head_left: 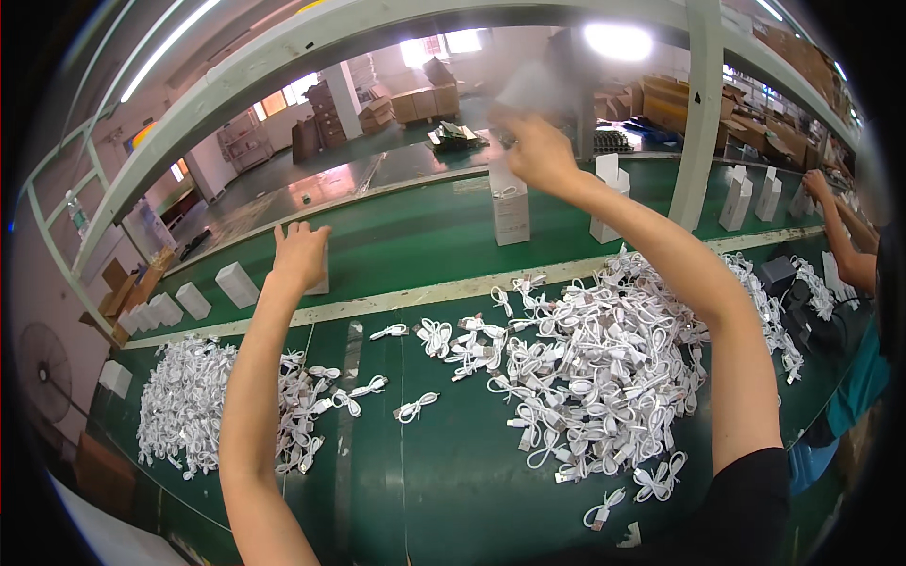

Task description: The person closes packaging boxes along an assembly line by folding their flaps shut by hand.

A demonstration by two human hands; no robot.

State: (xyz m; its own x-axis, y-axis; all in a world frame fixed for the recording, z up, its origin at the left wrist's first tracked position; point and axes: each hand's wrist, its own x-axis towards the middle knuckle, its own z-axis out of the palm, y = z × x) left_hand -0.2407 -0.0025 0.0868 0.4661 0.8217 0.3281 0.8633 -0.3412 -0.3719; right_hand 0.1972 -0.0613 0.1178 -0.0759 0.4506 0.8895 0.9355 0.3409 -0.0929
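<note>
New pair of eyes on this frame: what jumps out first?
The big heap of coiled white cables on the green table, centre right, with a smaller heap at far left. Next, the two raised bare arms: the left hand rests on a small white box by the pale strip, while the right hand is lifted high holding a blurred white box. Open white boxes stand on the green belt behind.

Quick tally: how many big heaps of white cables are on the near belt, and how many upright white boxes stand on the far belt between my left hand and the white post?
Heaps of white cables: 2
Upright white boxes: 2
Total: 4
</note>
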